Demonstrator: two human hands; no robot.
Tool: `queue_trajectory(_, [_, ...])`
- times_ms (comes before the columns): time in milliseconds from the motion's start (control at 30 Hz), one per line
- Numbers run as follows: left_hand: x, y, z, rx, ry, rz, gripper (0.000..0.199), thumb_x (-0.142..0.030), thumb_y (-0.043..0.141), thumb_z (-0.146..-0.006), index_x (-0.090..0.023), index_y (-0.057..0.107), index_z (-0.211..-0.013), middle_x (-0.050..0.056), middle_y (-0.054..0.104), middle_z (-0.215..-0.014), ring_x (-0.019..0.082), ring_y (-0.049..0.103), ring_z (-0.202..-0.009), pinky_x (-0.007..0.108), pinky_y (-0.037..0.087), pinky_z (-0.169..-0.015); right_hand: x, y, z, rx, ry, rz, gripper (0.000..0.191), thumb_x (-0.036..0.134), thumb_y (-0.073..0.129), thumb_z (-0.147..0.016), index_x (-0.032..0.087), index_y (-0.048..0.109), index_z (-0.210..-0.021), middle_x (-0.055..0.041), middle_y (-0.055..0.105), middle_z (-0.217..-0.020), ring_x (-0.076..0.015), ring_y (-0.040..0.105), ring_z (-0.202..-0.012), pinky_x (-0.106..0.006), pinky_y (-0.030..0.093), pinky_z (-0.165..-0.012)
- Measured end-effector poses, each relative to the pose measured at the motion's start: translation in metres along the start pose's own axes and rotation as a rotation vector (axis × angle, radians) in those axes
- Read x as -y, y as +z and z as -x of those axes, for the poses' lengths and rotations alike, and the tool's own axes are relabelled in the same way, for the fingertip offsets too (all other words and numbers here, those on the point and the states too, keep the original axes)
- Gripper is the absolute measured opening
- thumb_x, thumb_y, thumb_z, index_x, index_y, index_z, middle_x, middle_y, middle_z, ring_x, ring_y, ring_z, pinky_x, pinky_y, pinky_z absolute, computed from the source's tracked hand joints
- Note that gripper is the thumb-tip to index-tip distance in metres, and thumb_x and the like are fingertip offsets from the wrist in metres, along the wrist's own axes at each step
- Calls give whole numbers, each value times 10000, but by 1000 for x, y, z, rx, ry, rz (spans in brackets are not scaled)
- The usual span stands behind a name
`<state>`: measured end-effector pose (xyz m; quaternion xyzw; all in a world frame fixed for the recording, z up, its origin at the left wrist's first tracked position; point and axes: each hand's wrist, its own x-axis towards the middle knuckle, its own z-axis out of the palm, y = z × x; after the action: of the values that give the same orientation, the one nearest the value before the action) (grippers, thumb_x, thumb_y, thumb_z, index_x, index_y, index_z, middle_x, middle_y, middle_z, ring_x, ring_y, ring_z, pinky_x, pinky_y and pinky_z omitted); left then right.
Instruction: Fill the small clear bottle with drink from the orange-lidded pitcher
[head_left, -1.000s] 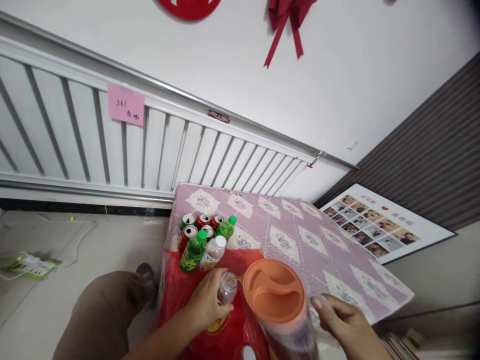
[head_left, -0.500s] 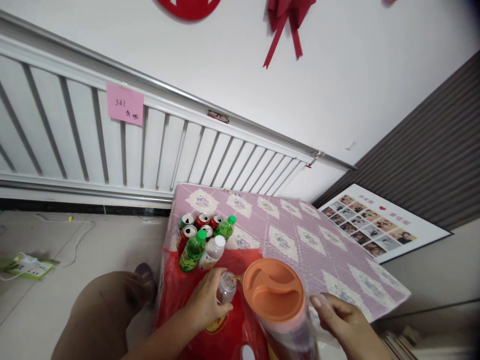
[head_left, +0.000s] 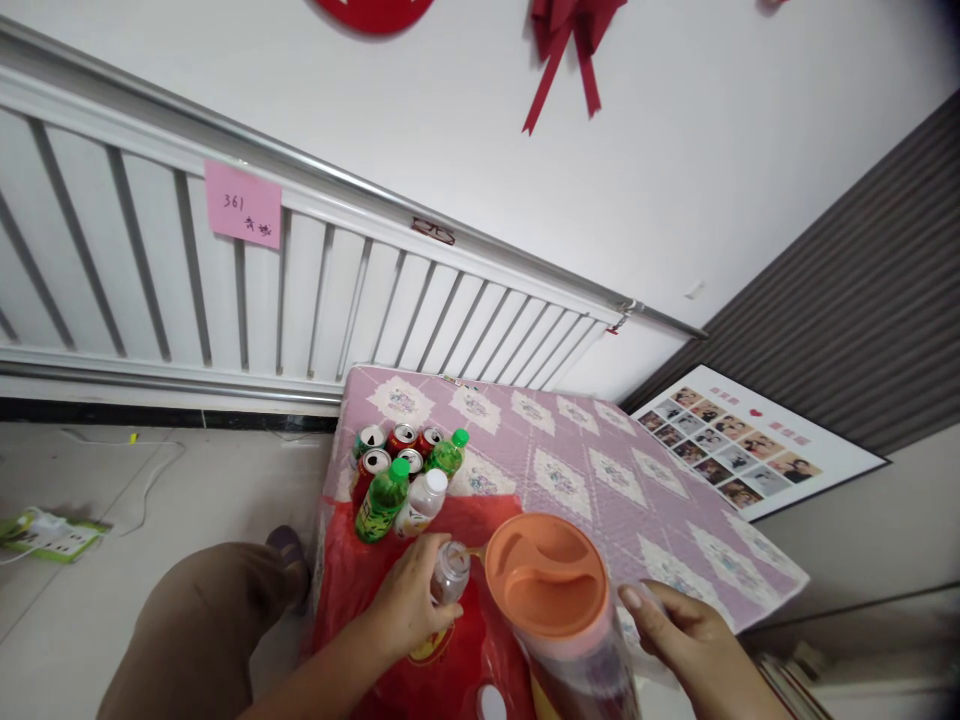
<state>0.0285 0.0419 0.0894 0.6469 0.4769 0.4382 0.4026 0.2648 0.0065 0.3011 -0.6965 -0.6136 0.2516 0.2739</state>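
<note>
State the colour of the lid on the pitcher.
The lid of the pitcher is plain orange; it shows best in the head view.

Radiator (head_left: 450, 310): white, slatted, running from the left edge to mid-frame.
Pink note (head_left: 244, 206): upper left, on the radiator, handwritten with "361".
Red bow (head_left: 576, 25): top, right of centre, on the white wall (head_left: 465, 130).
Photo board (head_left: 757, 450): right side, dark-edged, beside a grey ribbed panel (head_left: 862, 280).
Power strip (head_left: 67, 543): lower left, on the pale floor (head_left: 45, 625).
Drink cans (head_left: 373, 466): lower centre, clustered on the purple mattress (head_left: 519, 455).
</note>
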Motion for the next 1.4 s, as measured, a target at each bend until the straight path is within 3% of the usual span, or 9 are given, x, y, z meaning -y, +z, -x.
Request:
queue_trajectory(700, [-3, -1, 0, 11, -16, -5, 741, -108, 748, -591, -188, 470, -1273, 141, 587, -1322, 292, 555, -1236, 471, 423, -1076, 8, -3, 2, 4, 4, -3, 633, 813, 568, -655, 210, 507, -470, 27, 394, -514, -142, 362, -532, -259, 365, -508])
queue_trajectory(1100, [-2, 0, 1, -5, -9, 1, 751, -117, 763, -586, -215, 475, -1272, 124, 594, -1319, 295, 562, -1227, 471, 427, -1071, -3, -6, -1, 39, 4, 14, 597, 760, 570, -717, 194, 622, -534, 2, 500, -568, -171, 460, -592, -270, 414, -560])
queue_trajectory(1400, [-3, -1, 1, 10, -5, -7, 734, -114, 742, -599, -178, 469, -1278, 149, 583, -1326, 293, 550, -1241, 471, 418, -1085, 6, -4, -1, 28, 6, 33, 588, 763, 567, -692, 203, 670, -545, -25, 600, -591, -211, 544, -628, -296, 467, -588])
